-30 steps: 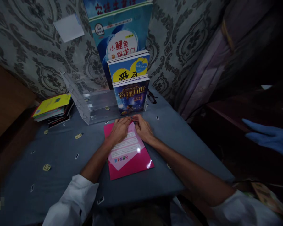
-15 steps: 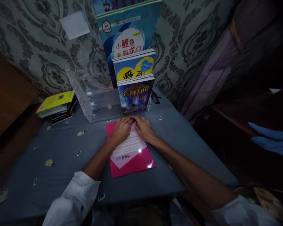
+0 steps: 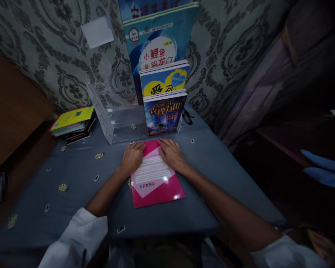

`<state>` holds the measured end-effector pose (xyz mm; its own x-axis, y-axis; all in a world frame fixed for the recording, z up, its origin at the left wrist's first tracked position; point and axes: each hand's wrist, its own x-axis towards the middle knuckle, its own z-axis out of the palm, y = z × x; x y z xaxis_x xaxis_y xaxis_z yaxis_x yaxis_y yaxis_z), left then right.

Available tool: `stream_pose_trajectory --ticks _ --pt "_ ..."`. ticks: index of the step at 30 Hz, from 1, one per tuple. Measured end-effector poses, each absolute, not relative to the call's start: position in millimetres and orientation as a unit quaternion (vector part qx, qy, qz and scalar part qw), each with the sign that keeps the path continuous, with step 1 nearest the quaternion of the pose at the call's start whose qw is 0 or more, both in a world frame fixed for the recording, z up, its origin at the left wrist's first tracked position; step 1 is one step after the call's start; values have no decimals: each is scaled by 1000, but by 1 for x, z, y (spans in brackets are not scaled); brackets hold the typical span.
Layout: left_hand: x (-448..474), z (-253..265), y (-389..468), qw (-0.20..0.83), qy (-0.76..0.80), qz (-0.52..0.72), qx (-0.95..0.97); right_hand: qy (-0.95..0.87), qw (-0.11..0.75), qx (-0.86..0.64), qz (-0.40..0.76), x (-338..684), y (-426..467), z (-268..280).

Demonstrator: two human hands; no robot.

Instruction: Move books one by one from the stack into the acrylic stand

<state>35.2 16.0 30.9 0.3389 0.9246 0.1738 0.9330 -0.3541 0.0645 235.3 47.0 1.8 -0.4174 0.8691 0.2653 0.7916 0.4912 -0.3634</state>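
A pink book (image 3: 153,202) lies flat on the table, its printed text upside down from where I look. My left hand (image 3: 132,158) rests at the book's far left corner, palm down with fingers stretched forward. On the far right edge lies my right hand (image 3: 171,153), also open, its thumb pointing in over the cover. Between the two hands a strip of the pink cover shows. Just beyond them stands a dark blue book (image 3: 165,115) in a clear acrylic stand (image 3: 128,121).
Behind the blue book stand a yellow-and-blue book (image 3: 164,80) and taller teal books (image 3: 162,35). A stack of books (image 3: 74,121) lies at the left. Glasses (image 3: 187,117) sit right of the stand. A blue glove shape (image 3: 326,169) shows at far right.
My left hand has moved left, away from my right hand, to the book's corner. The right hand stays nearly in place. The view has shifted slightly.
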Motion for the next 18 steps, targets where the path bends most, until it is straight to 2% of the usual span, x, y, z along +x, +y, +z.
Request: stream_pose_trajectory --ticks 9,18 --pt "11 28 -12 61 -639 -89 -762 -839 211 -495 86 234 47 -2" --pt "6 16 6 12 -632 -133 -764 -838 203 -504 54 229 43 -3"
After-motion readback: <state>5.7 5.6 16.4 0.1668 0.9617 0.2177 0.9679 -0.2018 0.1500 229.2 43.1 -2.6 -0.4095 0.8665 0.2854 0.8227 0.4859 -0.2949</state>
